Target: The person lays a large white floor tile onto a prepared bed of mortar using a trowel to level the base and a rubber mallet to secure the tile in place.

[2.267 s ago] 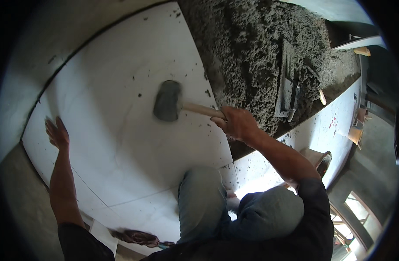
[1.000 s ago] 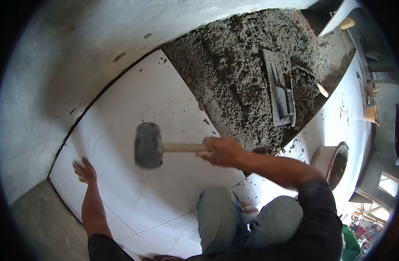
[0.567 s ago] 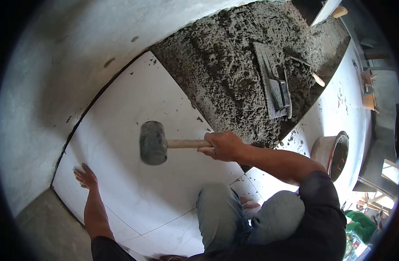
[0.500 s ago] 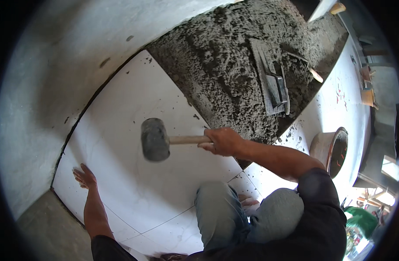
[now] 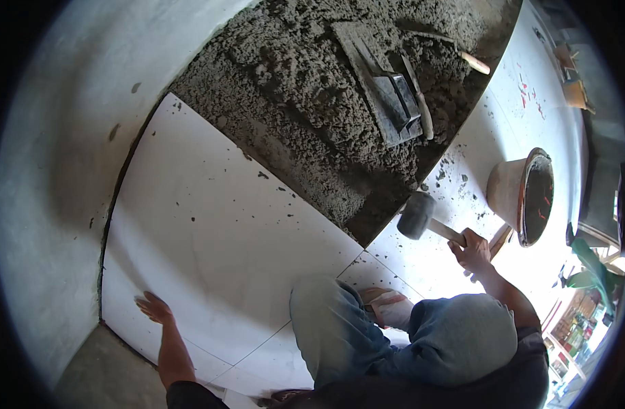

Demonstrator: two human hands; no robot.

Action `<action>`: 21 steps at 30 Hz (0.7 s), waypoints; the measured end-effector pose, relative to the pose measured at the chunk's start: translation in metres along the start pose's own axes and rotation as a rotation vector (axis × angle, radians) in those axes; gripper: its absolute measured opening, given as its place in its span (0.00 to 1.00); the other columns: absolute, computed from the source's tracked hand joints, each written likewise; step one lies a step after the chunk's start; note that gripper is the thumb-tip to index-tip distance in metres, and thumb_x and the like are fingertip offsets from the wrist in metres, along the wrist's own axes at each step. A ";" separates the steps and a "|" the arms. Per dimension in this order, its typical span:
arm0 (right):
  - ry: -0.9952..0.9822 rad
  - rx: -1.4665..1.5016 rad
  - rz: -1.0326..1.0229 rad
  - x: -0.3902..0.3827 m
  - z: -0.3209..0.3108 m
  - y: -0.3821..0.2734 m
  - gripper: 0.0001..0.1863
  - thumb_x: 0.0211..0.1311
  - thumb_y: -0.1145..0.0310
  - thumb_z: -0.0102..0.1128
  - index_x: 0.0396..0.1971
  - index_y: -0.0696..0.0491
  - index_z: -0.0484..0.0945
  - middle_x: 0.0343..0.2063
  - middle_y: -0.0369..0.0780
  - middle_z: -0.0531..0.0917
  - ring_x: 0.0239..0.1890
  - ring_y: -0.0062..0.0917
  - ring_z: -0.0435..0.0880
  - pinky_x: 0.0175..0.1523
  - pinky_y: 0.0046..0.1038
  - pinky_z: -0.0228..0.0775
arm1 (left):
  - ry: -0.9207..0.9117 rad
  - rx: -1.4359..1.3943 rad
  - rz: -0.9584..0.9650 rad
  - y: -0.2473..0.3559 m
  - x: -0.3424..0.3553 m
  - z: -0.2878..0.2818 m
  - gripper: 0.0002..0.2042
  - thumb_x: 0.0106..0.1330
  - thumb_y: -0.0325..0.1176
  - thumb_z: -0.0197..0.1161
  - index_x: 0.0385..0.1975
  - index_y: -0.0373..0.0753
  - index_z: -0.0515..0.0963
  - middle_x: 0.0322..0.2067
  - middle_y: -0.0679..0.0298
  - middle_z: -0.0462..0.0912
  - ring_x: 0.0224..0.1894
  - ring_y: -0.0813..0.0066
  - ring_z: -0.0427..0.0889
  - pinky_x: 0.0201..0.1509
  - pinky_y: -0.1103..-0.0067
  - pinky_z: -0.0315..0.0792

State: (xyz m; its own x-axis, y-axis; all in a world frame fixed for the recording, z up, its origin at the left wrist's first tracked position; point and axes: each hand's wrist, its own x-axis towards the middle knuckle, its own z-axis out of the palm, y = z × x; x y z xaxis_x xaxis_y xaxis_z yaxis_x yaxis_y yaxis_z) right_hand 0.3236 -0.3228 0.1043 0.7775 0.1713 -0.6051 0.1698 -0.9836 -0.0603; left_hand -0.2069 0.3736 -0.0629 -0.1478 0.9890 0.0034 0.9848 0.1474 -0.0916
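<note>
My right hand [image 5: 473, 249] is wrapped round the wooden handle of a rubber mallet [image 5: 417, 215]. The mallet's dark head is over the white tiles on the right, close to the corner of the mortar bed. On the left, my left hand [image 5: 155, 308] lies flat with fingers stretched on a large white floor tile [image 5: 224, 225], near the wall. Bits of mortar are scattered on that tile. Its far edge borders the wet grey mortar [image 5: 271, 102].
A steel float [image 5: 387, 95] with a black handle lies on the mortar, a trowel [image 5: 472, 63] with a light handle beyond it. A bucket [image 5: 510, 191] stands on the tiles at right. The plastered wall [image 5: 60, 170] rises at left. My knees are bent in front of me.
My right hand has swung the mallet from above the large tile away to the right. My left hand still rests on the tile. The view has shifted.
</note>
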 end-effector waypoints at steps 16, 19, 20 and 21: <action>0.678 0.280 -0.291 0.104 -0.028 -0.075 0.24 0.56 0.59 0.64 0.46 0.60 0.69 0.42 0.54 0.73 0.47 0.51 0.72 0.51 0.45 0.64 | 0.035 0.115 -0.147 -0.041 -0.148 0.004 0.36 0.67 0.65 0.32 0.70 0.50 0.49 0.70 0.60 0.52 0.70 0.56 0.53 0.67 0.55 0.53; 0.749 0.324 -0.434 0.189 -0.075 -0.165 0.28 0.59 0.54 0.59 0.51 0.59 0.68 0.46 0.55 0.73 0.51 0.51 0.72 0.53 0.42 0.66 | -0.011 0.127 -0.223 -0.037 -0.151 0.005 0.35 0.68 0.66 0.31 0.71 0.54 0.47 0.70 0.63 0.50 0.71 0.58 0.52 0.67 0.56 0.53; 0.764 0.325 -0.470 0.211 -0.080 -0.189 0.29 0.60 0.53 0.58 0.53 0.59 0.68 0.47 0.56 0.73 0.52 0.51 0.72 0.54 0.42 0.66 | -0.041 0.116 -0.213 -0.041 -0.149 0.007 0.35 0.68 0.66 0.31 0.71 0.54 0.47 0.71 0.63 0.49 0.71 0.59 0.51 0.67 0.55 0.52; 0.758 0.330 -0.482 0.242 -0.081 -0.185 0.29 0.60 0.53 0.58 0.53 0.59 0.68 0.47 0.56 0.73 0.52 0.51 0.72 0.54 0.42 0.66 | -0.080 0.107 -0.188 -0.038 -0.147 0.010 0.36 0.67 0.66 0.30 0.71 0.54 0.46 0.71 0.63 0.48 0.71 0.60 0.51 0.67 0.54 0.51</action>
State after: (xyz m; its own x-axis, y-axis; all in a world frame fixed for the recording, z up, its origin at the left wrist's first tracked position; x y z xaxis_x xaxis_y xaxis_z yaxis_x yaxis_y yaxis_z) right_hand 0.5296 -0.0946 0.0331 0.8735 0.4387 0.2112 0.4849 -0.7444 -0.4591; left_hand -0.2231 0.2222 -0.0695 -0.3383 0.9398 -0.0479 0.9248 0.3226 -0.2017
